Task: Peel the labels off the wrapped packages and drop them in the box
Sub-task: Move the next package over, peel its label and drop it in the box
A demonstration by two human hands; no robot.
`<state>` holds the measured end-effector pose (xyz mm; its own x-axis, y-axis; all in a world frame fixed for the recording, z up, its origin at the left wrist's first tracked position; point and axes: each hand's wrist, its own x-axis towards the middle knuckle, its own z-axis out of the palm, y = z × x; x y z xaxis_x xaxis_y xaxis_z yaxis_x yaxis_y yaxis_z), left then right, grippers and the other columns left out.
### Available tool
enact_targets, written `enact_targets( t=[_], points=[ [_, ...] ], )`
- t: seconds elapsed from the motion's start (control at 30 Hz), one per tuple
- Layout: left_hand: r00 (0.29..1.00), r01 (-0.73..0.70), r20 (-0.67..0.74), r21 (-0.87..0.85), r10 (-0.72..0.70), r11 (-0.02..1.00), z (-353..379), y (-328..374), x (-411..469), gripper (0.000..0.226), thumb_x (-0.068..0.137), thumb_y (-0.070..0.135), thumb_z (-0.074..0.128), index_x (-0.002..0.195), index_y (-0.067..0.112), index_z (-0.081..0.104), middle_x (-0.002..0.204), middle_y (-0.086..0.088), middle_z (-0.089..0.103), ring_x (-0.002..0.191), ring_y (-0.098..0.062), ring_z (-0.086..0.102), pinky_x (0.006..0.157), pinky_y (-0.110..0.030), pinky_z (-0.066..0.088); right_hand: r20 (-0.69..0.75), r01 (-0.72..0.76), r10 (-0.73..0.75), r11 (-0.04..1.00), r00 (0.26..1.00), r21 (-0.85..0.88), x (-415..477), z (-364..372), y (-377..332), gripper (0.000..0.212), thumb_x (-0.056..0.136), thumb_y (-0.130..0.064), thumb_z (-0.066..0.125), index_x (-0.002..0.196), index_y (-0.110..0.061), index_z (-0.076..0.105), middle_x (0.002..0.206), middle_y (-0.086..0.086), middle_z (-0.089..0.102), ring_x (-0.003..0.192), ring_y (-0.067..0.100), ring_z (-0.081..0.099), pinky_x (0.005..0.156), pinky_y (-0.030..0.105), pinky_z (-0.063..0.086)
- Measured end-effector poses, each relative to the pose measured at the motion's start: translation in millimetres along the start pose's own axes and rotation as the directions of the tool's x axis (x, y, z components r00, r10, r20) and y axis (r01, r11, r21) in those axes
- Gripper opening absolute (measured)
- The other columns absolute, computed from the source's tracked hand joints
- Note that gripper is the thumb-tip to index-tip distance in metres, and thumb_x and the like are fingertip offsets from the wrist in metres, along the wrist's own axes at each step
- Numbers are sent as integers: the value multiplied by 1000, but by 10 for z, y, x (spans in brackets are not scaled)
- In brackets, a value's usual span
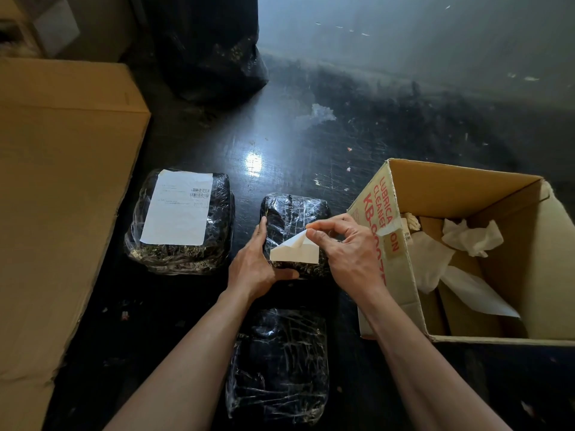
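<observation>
Three black packages wrapped in clear film lie on the dark floor. The middle package [294, 217] carries a white label [295, 252] that is partly lifted and folded over. My left hand [256, 264] grips that package at its near left edge. My right hand [345, 247] pinches the raised corner of the label between thumb and fingers. The left package [180, 256] bears a full white label [179, 208] with barcodes. A near package [278, 365] shows no label on top. The open cardboard box [413, 181] stands at the right with crumpled white paper [471, 233] inside.
A large closed brown carton [62, 181] fills the left side. A black plastic bag [214, 48] stands at the back. The floor is dark, glossy and scuffed, with small scraps of paper scattered on it.
</observation>
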<state>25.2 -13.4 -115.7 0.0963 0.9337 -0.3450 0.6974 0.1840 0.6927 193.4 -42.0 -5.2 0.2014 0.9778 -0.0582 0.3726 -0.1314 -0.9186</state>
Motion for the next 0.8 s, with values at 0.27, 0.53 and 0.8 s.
enact_targets(
  t=[0.27,0.53,0.8],
  points=[
    [1000,-2,-3,4,2,1000,4,-9,-6,149,44,70,91,157,53,-5,160,6,41,131,-24,57,97,-42,53,-16,-12,12,1000,1000,22,-30,-8,-32,5,85,-13,78,89,-11,80,97,3,66,83,-5,61,70,7,45],
    [1000,5,4,0,-5,1000,-1,-24,-9,150,43,73,90,156,54,-7,158,5,45,130,-24,58,96,-44,54,-3,-11,11,999,1000,-51,-42,-2,-25,3,89,-18,75,88,-17,78,99,-3,68,93,4,62,77,7,44],
    [1000,-13,0,2,13,1000,-2,-15,-20,149,45,72,90,156,54,-7,162,7,38,127,-22,60,96,-42,54,-19,3,-4,998,1000,-56,-146,-4,38,5,88,-23,76,85,-27,76,98,-8,66,101,16,62,92,39,51]
  ],
)
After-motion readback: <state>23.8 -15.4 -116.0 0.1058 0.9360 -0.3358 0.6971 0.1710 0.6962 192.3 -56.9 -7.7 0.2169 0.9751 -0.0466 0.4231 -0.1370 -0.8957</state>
